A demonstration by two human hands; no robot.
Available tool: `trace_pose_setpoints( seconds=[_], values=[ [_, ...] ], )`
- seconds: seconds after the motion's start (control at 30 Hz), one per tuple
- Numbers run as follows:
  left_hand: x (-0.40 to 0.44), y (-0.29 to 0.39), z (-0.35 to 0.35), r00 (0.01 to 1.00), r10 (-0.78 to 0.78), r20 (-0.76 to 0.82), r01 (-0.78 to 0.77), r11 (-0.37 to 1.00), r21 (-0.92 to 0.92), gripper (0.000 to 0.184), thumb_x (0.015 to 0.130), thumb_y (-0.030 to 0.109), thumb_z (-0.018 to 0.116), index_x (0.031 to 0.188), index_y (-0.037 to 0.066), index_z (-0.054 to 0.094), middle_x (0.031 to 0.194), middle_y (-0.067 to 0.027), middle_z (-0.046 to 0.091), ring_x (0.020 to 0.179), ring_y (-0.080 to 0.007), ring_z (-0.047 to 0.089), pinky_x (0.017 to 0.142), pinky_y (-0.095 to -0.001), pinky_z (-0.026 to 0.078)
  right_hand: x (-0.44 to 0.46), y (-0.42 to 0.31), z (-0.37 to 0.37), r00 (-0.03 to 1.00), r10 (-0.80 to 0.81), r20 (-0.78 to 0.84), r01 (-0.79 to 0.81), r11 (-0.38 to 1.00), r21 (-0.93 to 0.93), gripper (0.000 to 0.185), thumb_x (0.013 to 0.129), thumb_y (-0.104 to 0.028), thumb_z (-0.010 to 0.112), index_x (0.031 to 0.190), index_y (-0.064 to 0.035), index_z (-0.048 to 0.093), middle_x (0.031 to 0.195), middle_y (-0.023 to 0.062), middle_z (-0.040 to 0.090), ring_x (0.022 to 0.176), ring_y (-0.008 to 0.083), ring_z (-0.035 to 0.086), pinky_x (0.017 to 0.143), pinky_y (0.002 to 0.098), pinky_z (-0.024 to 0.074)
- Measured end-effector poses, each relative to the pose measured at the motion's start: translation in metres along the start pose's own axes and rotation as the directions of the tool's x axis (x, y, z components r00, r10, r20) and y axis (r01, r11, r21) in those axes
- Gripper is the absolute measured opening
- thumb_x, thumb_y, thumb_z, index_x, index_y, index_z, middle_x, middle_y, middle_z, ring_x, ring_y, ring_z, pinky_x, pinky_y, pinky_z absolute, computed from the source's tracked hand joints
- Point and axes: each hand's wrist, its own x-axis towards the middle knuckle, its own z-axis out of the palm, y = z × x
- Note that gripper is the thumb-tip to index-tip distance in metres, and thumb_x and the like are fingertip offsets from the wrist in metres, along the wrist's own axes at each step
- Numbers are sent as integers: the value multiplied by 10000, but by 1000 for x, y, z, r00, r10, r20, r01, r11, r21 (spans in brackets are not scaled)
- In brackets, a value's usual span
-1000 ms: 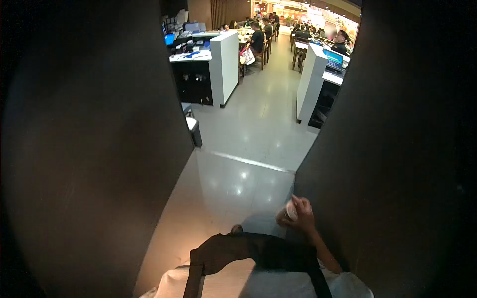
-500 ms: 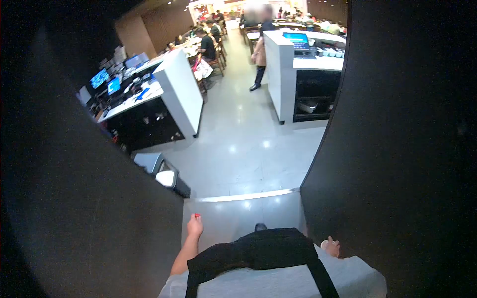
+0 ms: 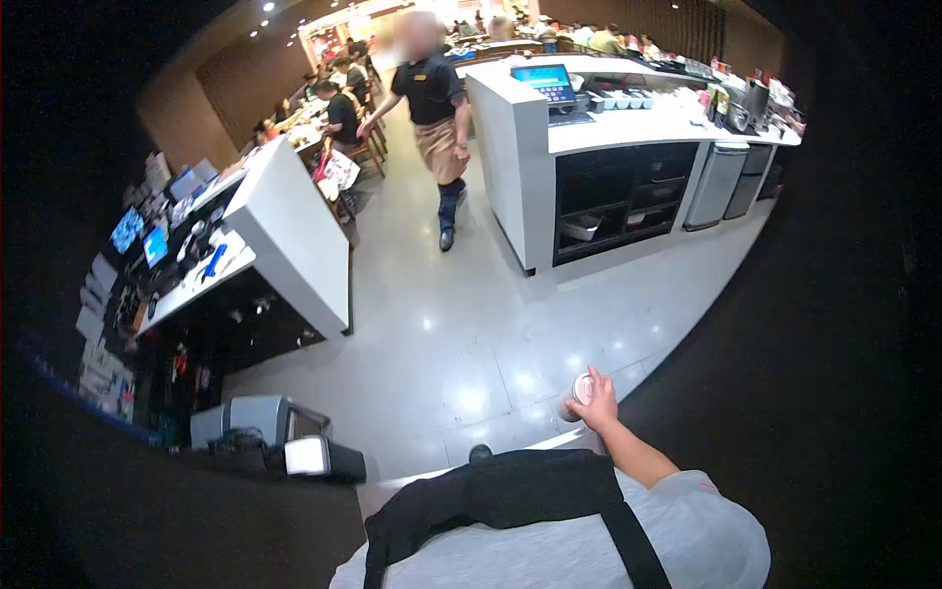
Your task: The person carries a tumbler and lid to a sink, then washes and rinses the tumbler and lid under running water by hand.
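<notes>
Above the pale tiled floor, ahead of the wearer's right side, the right hand held a lidded cup. Its fingers were closed around the cup, gripping it near the top. The cup's long axis stood roughly upright, with the lid end facing up towards the camera and the body running down below it; its contents could not be made out. The left hand lay out of view, so the state of its fingers could not be told.

Beyond the cup, the worktop on the right carried a touchscreen terminal, a row of small pale containers and a tall metal vessel; what those held was too small to tell. In the black shelving below sat a metal pan, and beside that stood 2 tall bins. At lower left was a grey bin near a white-topped bin. Between the counters, a person in a dark shirt and tan apron was on foot, well apart from the cup.
</notes>
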Motion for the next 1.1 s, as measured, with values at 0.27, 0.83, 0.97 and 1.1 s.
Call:
trace_pose_setpoints(
  seconds=[0.27, 0.83, 0.97, 1.1],
  values=[
    [195, 202, -129, 970, 211, -120, -200, 975, 100, 271, 829, 206, 565, 1031, 25, 560, 963, -226, 612, 907, -358, 599, 793, -432, 477, 129, -4, 10, 975, 190, -116, -179, 979, 100, 957, 597, -390, 792, 1399, -225, 298, 1217, 186, 393, 1125, 360, 441, 944, 437, 412],
    [374, 858, 70, 656, 708, 262, -755, 612, 236, 231, 849, 219, 518, 958, 51, 634, 921, -240, 618, 802, -323, 621, 689, -431, 490, 499, 308, 72, 886, 454, -94, -445, 890, 98, 984, 585, -478, 768, 1412, -250, 285, 1209, 184, 430, 1104, 369, 487, 920, 442, 441],
    [414, 1003, 77, 726, 557, 403, -687, 579, 438, 214, 828, 225, 533, 896, 51, 638, 889, -218, 629, 776, -313, 625, 663, -430, 484, 577, 389, -7, 854, 473, -214, -471, 880, 63, 958, 568, -471, 776, 1384, -217, 343, 1194, 202, 463, 1074, 356, 516, 909, 433, 450],
    [442, 1182, 119, 631, 549, 549, -768, 341, 542, 205, 806, 231, 548, 834, 51, 642, 857, -196, 640, 750, -303, 629, 637, -430, 477, 599, 494, -54, 675, 637, -372, -666, 743, 63, 905, 555, -377, 793, 1341, -178, 392, 1183, 220, 465, 1080, 361, 506, 929, 437, 438]
  ],
)
